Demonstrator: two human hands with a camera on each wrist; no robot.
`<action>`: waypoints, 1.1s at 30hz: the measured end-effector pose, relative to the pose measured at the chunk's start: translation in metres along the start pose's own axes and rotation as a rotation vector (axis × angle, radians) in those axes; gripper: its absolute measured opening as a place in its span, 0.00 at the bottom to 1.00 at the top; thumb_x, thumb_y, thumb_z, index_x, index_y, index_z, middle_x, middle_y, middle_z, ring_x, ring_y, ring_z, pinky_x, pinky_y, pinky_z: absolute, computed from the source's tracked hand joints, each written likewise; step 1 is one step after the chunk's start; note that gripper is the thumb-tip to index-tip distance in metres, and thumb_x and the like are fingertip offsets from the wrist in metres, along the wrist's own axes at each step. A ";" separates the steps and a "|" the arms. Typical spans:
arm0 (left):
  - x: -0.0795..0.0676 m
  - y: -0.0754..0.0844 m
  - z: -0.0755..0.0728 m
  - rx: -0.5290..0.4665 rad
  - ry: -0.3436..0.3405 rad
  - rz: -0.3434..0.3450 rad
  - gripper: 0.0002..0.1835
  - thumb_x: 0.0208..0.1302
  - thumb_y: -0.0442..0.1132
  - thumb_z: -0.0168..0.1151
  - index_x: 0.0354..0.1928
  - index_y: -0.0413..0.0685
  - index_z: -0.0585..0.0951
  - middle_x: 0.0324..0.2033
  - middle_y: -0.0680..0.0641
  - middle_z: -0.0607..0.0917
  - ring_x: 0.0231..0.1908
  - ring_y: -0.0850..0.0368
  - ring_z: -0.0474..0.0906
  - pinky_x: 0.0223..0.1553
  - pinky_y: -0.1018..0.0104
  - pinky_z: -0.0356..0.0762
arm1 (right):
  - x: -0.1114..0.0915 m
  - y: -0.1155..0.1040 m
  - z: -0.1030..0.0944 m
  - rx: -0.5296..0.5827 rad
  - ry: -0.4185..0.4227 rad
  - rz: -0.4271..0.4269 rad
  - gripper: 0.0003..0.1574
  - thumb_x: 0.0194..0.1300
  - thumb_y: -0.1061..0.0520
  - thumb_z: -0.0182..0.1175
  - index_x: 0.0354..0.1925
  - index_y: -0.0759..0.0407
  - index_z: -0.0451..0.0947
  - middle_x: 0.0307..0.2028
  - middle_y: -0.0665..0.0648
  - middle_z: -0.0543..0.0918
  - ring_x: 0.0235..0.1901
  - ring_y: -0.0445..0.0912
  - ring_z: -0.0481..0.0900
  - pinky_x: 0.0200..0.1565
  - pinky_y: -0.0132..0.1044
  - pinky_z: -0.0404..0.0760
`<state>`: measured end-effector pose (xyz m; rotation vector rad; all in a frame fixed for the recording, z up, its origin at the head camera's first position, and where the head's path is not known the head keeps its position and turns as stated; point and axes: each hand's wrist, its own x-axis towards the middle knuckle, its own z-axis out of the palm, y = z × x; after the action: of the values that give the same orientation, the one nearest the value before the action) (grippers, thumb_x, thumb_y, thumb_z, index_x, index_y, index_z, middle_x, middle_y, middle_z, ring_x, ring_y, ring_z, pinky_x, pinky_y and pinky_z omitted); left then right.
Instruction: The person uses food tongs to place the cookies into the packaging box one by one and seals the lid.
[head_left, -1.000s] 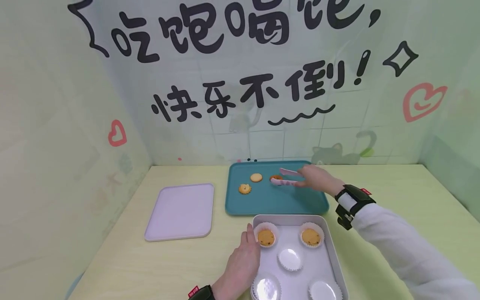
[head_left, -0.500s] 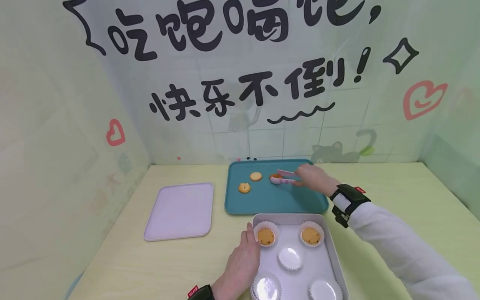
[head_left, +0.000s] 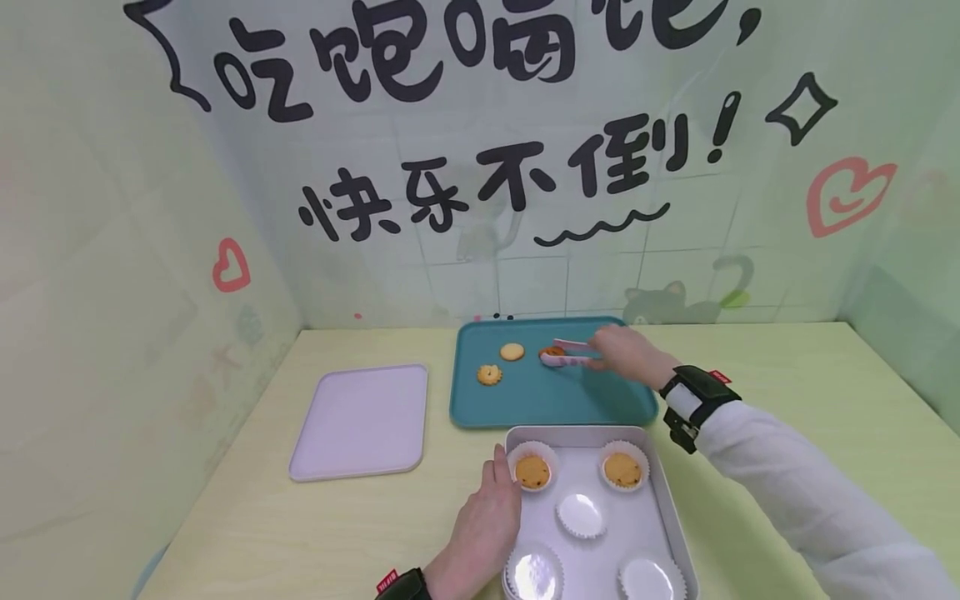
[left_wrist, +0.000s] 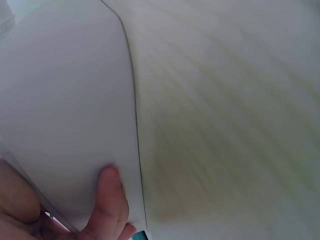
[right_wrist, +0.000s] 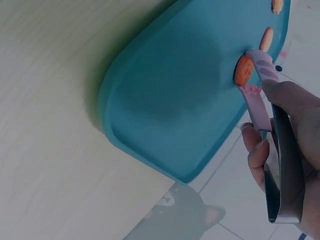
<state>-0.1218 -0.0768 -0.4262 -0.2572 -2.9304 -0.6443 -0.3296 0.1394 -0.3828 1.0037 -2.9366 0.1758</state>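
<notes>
My right hand (head_left: 630,354) holds small tongs (right_wrist: 257,110) with pink paw-shaped tips and a bent metal back. Between those tips sits a brown round cookie (right_wrist: 243,70), on the teal tray (head_left: 540,408). A pale oval cookie (head_left: 512,352) and a scalloped cookie (head_left: 489,375) lie left of it. My left hand (head_left: 483,521) grips the left wall of a white baking pan (head_left: 596,436); in the left wrist view its fingers (left_wrist: 107,195) press the outer wall. Two chip cookies, a left one (head_left: 532,472) and a right one (head_left: 622,471), lie in paper cups at the pan's far end.
White paper cups stand in the pan, one in the middle (head_left: 581,516) and others near its close end. A flat lilac tray (head_left: 363,423) lies at left on the pale wooden table (head_left: 247,517). Printed walls enclose the table's back and sides.
My right hand has shifted slightly left with the tongs, and the tips have drawn closer together around the brown cookie. My left hand stays at the pan.
</notes>
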 end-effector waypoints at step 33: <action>-0.002 -0.002 0.001 0.010 0.034 0.050 0.25 0.66 0.32 0.51 0.60 0.21 0.62 0.43 0.32 0.74 0.10 0.58 0.64 0.10 0.68 0.65 | -0.106 -0.044 -0.051 -0.021 0.328 -0.330 0.23 0.46 0.61 0.71 0.42 0.68 0.80 0.32 0.56 0.77 0.22 0.40 0.73 0.22 0.28 0.74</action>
<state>-0.1208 -0.0785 -0.4282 -0.3148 -2.8842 -0.6200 -0.2192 0.1758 -0.3347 1.2961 -2.4394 0.2681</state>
